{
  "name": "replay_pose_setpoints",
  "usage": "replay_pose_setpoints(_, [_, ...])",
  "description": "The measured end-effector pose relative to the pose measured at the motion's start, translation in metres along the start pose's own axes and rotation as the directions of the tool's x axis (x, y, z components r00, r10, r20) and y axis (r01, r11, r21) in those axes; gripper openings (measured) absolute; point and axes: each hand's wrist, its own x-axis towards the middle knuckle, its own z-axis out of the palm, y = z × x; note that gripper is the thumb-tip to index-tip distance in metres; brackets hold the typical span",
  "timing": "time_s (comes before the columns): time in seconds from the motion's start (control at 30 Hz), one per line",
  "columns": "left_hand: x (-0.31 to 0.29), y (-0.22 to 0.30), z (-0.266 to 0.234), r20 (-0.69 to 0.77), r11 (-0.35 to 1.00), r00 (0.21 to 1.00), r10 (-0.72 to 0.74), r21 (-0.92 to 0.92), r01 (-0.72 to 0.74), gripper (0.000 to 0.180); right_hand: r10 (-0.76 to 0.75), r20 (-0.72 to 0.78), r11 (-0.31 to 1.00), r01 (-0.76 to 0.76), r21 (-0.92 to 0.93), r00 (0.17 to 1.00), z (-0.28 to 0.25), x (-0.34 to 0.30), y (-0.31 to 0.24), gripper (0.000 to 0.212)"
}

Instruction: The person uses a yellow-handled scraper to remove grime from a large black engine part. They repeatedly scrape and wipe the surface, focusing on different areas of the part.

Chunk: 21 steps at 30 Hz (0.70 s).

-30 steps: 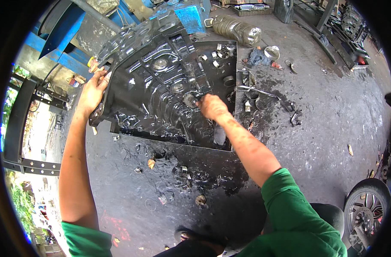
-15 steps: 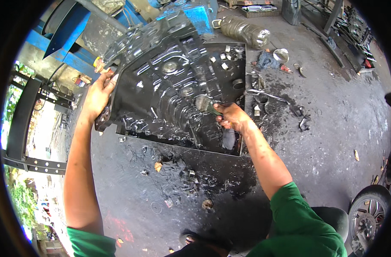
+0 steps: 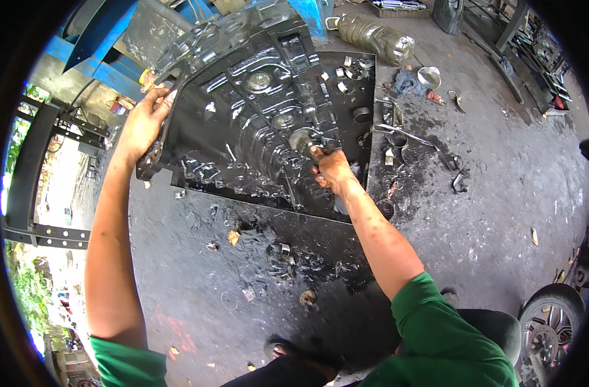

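Observation:
A large black engine block (image 3: 259,80), wet and shiny, stands tilted in a shallow dark metal tray (image 3: 374,90). My left hand (image 3: 145,126) is closed over the block's left edge and steadies it. In my right hand (image 3: 333,171) is a brush (image 3: 299,140), its pale bristle head pressed against the lower right side of the block. The brush's handle is mostly hidden by my fingers. Small metal pieces and a ring (image 3: 362,115) lie in dark liquid at the tray's right side.
A clear plastic jug (image 3: 375,40) lies on its side beyond the tray. Right of it are a blue rag (image 3: 407,82), a metal cup (image 3: 429,77) and a long metal tool (image 3: 407,134). A wheel (image 3: 552,322) stands at lower right; blue machinery (image 3: 107,32) is at upper left.
My right hand has moved slightly left and up with the brush along the block. The left hand keeps its hold on the edge. The whole view has shifted a little.

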Motion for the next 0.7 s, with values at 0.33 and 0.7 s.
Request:
replay_pose_setpoints(0.33, [0.012, -0.025, 0.004, -0.018, 0.997, 0.997, 0.071, -0.018, -0.071, 0.05, -0.529, -0.097, 0.563, 0.263, -0.784, 0.843, -0.017, -0.009, 0.001, 0.038])
replay_pose_setpoints(0.7, [0.018, -0.035, 0.007, -0.018, 0.995, 0.996, 0.086, -0.045, -0.087, 0.056, -0.555, -0.355, 0.738, 0.248, -0.628, 0.753, -0.083, -0.006, 0.029, 0.038])
